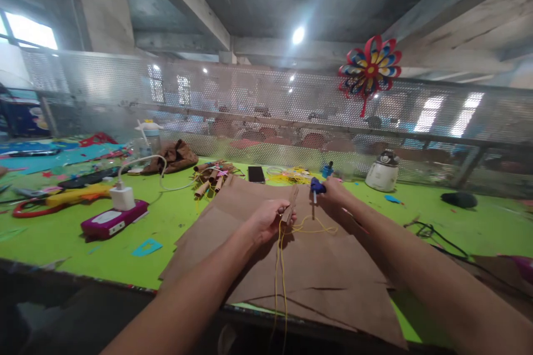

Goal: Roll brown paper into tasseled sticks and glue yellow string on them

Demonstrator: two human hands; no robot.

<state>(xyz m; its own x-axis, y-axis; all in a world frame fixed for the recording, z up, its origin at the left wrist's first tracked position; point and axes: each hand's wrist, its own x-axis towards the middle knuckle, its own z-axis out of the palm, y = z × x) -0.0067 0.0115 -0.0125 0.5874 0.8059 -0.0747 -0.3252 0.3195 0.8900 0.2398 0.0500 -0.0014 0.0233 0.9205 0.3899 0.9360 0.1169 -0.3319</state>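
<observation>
My left hand (pixel 268 220) is closed on a narrow folded strip of brown paper (pixel 290 208), thumb and fingers pinching its lower end. Yellow string (pixel 278 266) hangs from this strip past the table's front edge, and a loop of it lies to the right. My right hand (pixel 332 191) is wrapped round what looks like a blue glue gun (pixel 317 186) with a pale tip pointing down; its rear is hidden by the fingers. The tip is apart from the strip, to its right. Under both hands lie large brown paper sheets (pixel 333 272).
Left on the green table (pixel 166 213) are a purple power strip (pixel 114 219) with a white charger (pixel 122 198) and yellow and red tools. Behind lie small paper rolls (pixel 210 180), a phone (pixel 256 174) and a white jar (pixel 382 172). Black cable (pixel 441 236) runs right.
</observation>
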